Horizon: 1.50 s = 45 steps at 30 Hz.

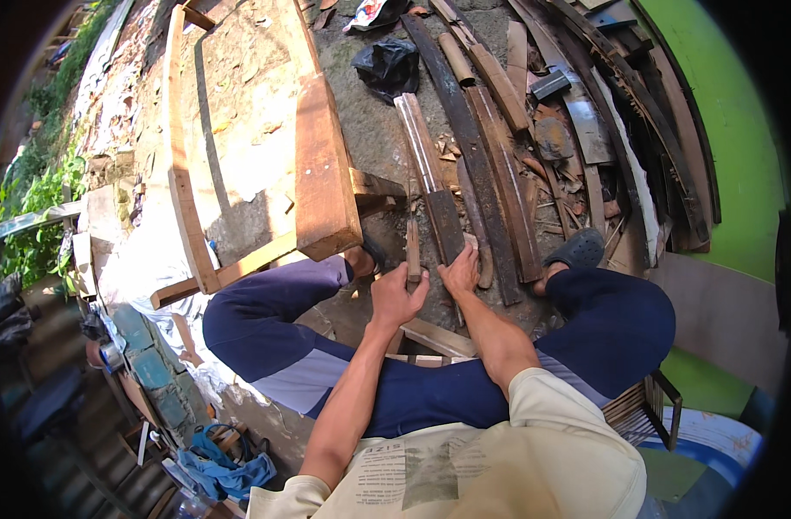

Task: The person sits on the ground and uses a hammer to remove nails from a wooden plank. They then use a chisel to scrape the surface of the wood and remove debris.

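My left hand [397,297] is closed round the near end of a narrow wooden strip [413,240], which points away from me. Just to its right, my right hand [460,272] has its fingers bent at the near end of a dark, flat wooden block [445,223]. The fingertips are partly hidden, but they appear to grip the block's end. Beyond the block, in line with it, lies a plank [419,143] with pale stripes along its top. Both hands are low between my spread knees.
A wooden frame with a thick beam [326,173] stands at the left, close to my left knee. Long dark boards [469,156] and scrap wood [625,112] lie to the right, beside a green wall [741,112]. A black plastic bag [387,69] rests farther off. Blue cloth [227,463] lies at lower left.
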Motion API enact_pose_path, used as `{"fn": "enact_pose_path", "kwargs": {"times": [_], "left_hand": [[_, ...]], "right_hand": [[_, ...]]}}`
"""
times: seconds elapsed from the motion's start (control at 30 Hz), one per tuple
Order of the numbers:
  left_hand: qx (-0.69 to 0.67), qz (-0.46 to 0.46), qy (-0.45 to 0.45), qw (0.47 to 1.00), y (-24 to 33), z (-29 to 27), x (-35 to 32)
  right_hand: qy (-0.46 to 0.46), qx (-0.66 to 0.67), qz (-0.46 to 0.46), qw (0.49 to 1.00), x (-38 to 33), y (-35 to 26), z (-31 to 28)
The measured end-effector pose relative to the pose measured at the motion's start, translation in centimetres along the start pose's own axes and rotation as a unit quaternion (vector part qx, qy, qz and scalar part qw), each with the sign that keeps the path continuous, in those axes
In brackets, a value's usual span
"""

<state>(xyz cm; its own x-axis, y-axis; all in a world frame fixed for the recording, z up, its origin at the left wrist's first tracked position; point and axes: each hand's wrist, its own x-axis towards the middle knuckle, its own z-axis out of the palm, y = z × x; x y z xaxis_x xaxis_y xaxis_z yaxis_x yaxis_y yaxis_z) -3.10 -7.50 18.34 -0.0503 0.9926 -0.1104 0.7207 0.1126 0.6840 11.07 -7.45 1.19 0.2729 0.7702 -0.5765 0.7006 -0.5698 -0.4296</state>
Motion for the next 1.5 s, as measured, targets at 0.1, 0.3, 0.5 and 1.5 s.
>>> {"fn": "enact_pose_path", "kwargs": {"times": [0.1,0.3,0.5,1.5], "left_hand": [[-0.013,-0.004,0.005,1.000,0.4,-0.2,0.1],[-0.040,-0.007,0.008,0.999,0.2,0.0,-0.2],[-0.019,-0.001,-0.006,1.000,-0.6,0.0,-0.1],[0.029,-0.063,-0.087,0.994,-2.0,0.2,-2.0]], "right_hand": [[0.009,0.003,0.047,0.999,-1.7,0.3,0.1],[0.025,-0.082,-0.027,0.996,2.6,-2.5,-1.2],[0.042,-0.060,-0.076,0.994,8.8,-9.4,-4.1],[-0.029,-0.066,0.061,0.995,-1.4,-2.2,4.0]]}}
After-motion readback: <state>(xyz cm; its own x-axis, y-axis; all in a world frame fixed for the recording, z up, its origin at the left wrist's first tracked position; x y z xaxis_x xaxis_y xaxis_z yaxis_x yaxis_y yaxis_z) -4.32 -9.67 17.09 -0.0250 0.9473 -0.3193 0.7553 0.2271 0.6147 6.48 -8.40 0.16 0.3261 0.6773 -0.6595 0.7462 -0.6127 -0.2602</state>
